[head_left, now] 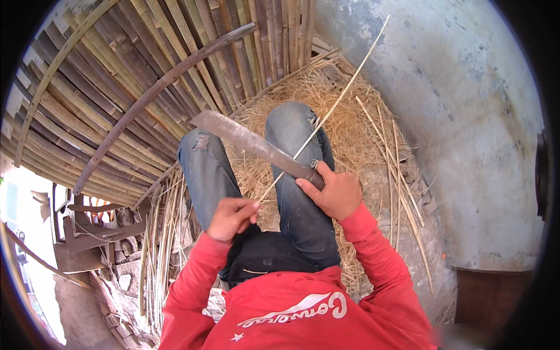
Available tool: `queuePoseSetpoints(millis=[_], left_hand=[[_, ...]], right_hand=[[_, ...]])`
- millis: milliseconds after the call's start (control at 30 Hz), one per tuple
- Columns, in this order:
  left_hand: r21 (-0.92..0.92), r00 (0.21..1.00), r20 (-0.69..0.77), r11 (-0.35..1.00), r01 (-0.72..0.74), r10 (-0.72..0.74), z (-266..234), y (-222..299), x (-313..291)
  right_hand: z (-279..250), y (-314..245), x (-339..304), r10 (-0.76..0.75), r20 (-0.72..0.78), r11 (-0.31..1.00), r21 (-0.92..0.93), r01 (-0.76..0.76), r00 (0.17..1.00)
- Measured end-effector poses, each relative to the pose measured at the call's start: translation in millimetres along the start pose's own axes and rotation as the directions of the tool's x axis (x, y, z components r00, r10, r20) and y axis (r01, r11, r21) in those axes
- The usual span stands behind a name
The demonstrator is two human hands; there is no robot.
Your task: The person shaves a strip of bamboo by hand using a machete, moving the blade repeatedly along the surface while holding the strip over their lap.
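Note:
My right hand (336,192) is wrapped round the dark handle of a machete (248,140), whose broad, worn blade points up and to the left above my knees. A long, thin bamboo strip (350,81) slants from the upper right down to my left hand (232,218), which pinches its lower end. The strip crosses the blade near the handle, over my right thigh. Whether the edge is cutting into it, I cannot tell. Both knees, in worn blue jeans (294,137), are bent beneath the blade.
Pale shavings (356,143) cover the ground around my legs. Several loose strips (396,175) lie at the right, beside a grey wall (466,116). More strips (154,251) are bundled at the left. A bamboo slat panel (134,76) leans at the upper left, with a curved pole across it.

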State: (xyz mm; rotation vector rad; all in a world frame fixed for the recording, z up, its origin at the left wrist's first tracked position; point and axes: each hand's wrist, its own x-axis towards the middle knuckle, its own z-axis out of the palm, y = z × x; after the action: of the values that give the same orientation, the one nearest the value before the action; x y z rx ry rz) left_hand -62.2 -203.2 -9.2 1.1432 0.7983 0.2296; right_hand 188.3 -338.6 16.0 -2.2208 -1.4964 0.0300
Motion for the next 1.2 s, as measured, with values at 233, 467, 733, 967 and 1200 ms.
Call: queuePoseSetpoints(millis=[233, 467, 733, 967, 1200], left_hand=[[0.128, 0.993, 0.064, 0.987, -0.102, 0.094, 2, 1, 22], [0.167, 0.992, -0.05, 0.978, 0.123, -0.116, -85, -2, -93], [0.036, 0.987, 0.019, 0.986, 0.162, -0.162, -61, -15, -57], [0.166, 0.996, 0.058, 0.985, 0.053, -0.063, -32, -10, -27], [0.259, 0.969, 0.054, 0.934, -0.246, 0.24, 3, -10, 15]], right_hand=[[4, 5, 0, 0.036, 0.013, 0.999, -0.004, -0.036, 0.999], [4, 2, -15, 0.026, -0.031, 0.998, -0.048, -0.028, 0.999], [8, 12, -10, 0.102, -0.055, 0.994, 0.032, -0.1, 0.993], [7, 7, -11, 0.127, -0.041, 0.991, 0.048, -0.125, 0.991], [10, 29, 0, 0.198, 0.217, 0.758, 0.584, -0.289, 0.956]])
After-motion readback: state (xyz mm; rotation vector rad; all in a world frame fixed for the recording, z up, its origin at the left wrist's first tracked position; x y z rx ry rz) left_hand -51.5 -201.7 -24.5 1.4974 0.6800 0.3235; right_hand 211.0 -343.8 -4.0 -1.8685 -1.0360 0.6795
